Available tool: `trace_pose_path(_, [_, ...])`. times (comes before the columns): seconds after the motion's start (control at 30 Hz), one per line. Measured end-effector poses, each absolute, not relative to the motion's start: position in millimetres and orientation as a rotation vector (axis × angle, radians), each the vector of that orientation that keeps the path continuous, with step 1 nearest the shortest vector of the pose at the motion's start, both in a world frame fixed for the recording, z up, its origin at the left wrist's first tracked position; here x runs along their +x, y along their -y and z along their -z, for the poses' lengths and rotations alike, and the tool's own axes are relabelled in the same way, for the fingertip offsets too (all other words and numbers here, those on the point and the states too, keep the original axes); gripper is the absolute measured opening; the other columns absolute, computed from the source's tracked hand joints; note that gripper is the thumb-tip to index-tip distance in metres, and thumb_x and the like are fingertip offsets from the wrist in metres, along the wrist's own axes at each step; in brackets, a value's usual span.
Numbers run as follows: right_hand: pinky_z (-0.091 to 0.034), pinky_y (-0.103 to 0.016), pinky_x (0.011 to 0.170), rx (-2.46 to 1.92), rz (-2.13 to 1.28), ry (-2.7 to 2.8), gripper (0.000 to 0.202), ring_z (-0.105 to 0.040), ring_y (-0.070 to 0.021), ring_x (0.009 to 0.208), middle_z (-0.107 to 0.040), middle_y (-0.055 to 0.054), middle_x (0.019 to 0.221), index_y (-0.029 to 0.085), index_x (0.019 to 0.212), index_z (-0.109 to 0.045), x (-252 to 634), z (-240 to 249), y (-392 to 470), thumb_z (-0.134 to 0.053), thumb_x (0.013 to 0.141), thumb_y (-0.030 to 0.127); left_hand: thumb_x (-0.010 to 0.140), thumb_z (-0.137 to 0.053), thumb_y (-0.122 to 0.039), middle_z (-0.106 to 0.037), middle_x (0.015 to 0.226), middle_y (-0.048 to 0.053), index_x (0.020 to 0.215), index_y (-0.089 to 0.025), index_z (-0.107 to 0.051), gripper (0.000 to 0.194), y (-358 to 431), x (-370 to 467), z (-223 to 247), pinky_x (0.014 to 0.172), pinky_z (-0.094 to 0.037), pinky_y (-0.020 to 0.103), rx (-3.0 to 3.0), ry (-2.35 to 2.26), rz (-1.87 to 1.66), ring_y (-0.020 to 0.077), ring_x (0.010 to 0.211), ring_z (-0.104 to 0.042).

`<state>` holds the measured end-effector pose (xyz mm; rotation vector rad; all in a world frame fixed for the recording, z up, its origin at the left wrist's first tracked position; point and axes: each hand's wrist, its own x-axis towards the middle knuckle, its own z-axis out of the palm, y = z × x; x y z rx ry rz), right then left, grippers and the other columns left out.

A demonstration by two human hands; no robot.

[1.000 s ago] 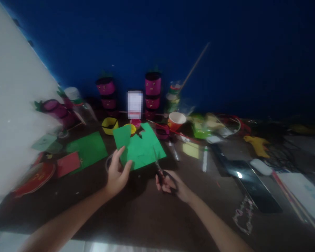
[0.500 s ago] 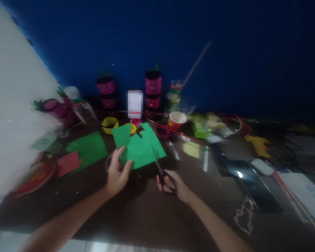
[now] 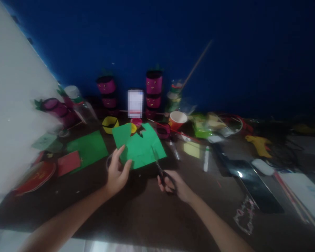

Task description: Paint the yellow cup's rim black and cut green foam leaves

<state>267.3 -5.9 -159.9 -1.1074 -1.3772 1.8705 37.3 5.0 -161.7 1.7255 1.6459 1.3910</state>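
Note:
My left hand (image 3: 118,173) is at the lower left edge of a green sheet of paper (image 3: 144,150) and holds it, thumb and forefinger apart on its near side; the other fingers are partly hidden. A notch is cut in the sheet's far edge, and its left part stands up like a flap. In my right hand (image 3: 173,183) is a pair of dark-handled scissors (image 3: 160,168), fingers wrapped round the handles. The blades point up and away, over the sheet's lower right part. Whether the blades are parted is too blurred to tell.
Behind the sheet are a yellow paper ring (image 3: 110,125), purple paper figures (image 3: 154,84), a phone (image 3: 135,103) and a paper cup (image 3: 177,120). Another green sheet (image 3: 90,148) lies left. A marker (image 3: 206,159), a dark tablet-like slab (image 3: 252,185) and a bead bracelet (image 3: 244,214) lie right.
The scissors and my right hand have shifted very slightly to the right. My left hand and the green sheet look almost the same.

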Motion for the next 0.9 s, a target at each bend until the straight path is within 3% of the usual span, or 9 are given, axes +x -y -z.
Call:
trace_pose_path(0.2, [-0.021,-0.019,0.04,-1.134,-1.845,1.371,0.061,-0.036,-0.0061,0.045,-0.052,0.0,0.055,0.013,0.07,-0.053,266.3,157.1,7.2,-0.053,0.064,0.073,0.082,-0.053,-0.037,-0.052,0.074,-0.002,0.129,-0.015,-0.042,0.052,-4.9,38.8,158.9,0.06,-0.046,0.025,1.726,-1.643,-1.394,0.0065,0.048,-0.039])
trace_pose_path(0.5, [-0.026,-0.019,0.042,-1.161,-1.781,1.424,0.059,-0.04,-0.0075,0.047,-0.051,0.001,0.054,0.014,0.067,-0.052,266.2,156.8,6.7,-0.051,0.066,0.073,0.082,-0.053,-0.04,-0.056,0.081,0.004,0.128,-0.016,-0.044,0.053,-5.3,38.0,161.9,0.072,-0.047,0.03,1.741,-1.652,-1.408,0.015,0.071,-0.054])
trace_pose_path(0.6, [-0.026,-0.019,0.042,-1.155,-1.757,1.451,0.059,-0.04,-0.0074,0.046,-0.05,0.001,0.053,0.015,0.065,-0.052,265.5,155.0,5.8,-0.051,0.066,0.074,0.081,-0.054,-0.039,-0.054,0.077,0.002,0.128,-0.016,-0.045,0.053,-5.4,38.3,161.2,0.071,-0.046,0.029,1.736,-1.656,-1.412,0.0143,0.068,-0.053])
trace_pose_path(0.73, [-0.026,-0.02,0.042,-1.147,-1.745,1.462,0.059,-0.04,-0.0075,0.046,-0.05,0.001,0.053,0.015,0.066,-0.052,266.1,156.6,6.2,-0.05,0.066,0.074,0.082,-0.054,-0.037,-0.043,0.062,-0.005,0.129,-0.015,-0.044,0.053,-4.7,38.2,161.2,0.058,-0.044,0.025,1.711,-1.668,-1.389,0.0091,0.05,-0.041])
trace_pose_path(0.9, [-0.027,-0.02,0.043,-1.163,-1.73,1.464,0.059,-0.04,-0.0079,0.047,-0.05,0.001,0.052,0.015,0.065,-0.051,266.0,156.3,6.8,-0.049,0.066,0.074,0.082,-0.054,-0.037,-0.026,0.053,-0.009,0.129,-0.014,-0.042,0.054,-1.0,39.8,160.7,0.043,-0.032,0.019,1.653,-1.637,-1.341,0.0064,0.042,-0.029])
